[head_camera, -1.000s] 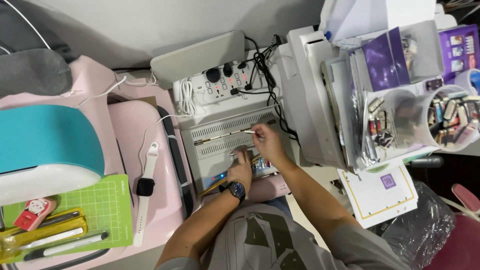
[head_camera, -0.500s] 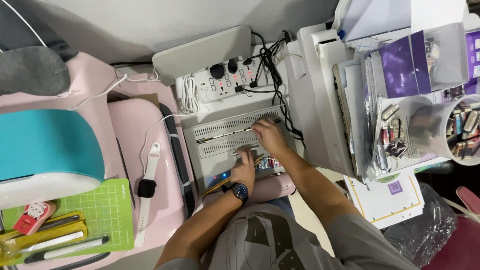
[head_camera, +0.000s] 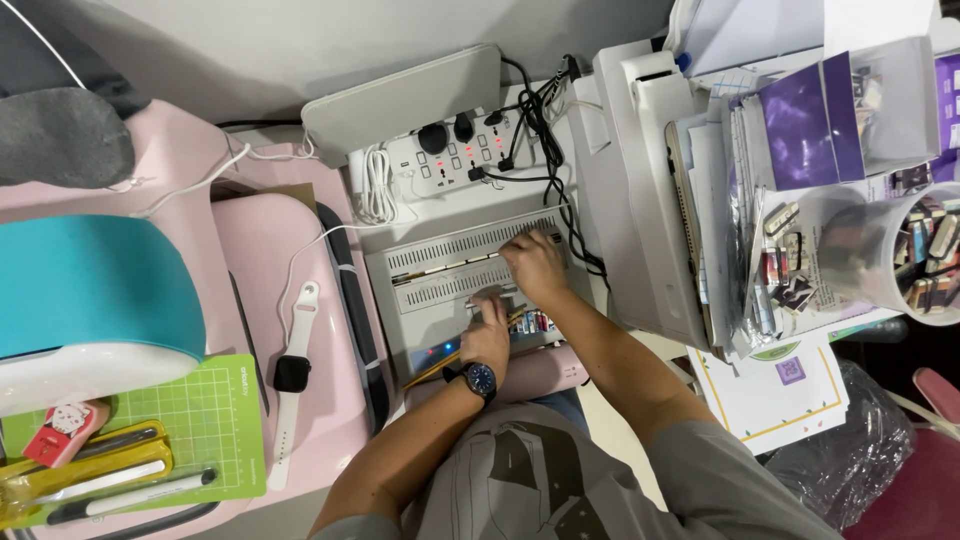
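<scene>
Landmark: a grey slotted machine (head_camera: 470, 280) sat flat on the table, just below a white power strip (head_camera: 450, 160).
Left hand (head_camera: 487, 335): rested on the machine's front edge, likely to steady it; fingers curled, grip on anything not discernible.
Right hand (head_camera: 535, 265): lay over the machine's upper right, fingers closed in a pinch on a thin stick (head_camera: 450, 268) lying along the slots.
Machine look: pale grey, two ribbed vent rows, small lit front lamps.
Left of machine: white smartwatch (head_camera: 292, 375) on a pink device.
</scene>
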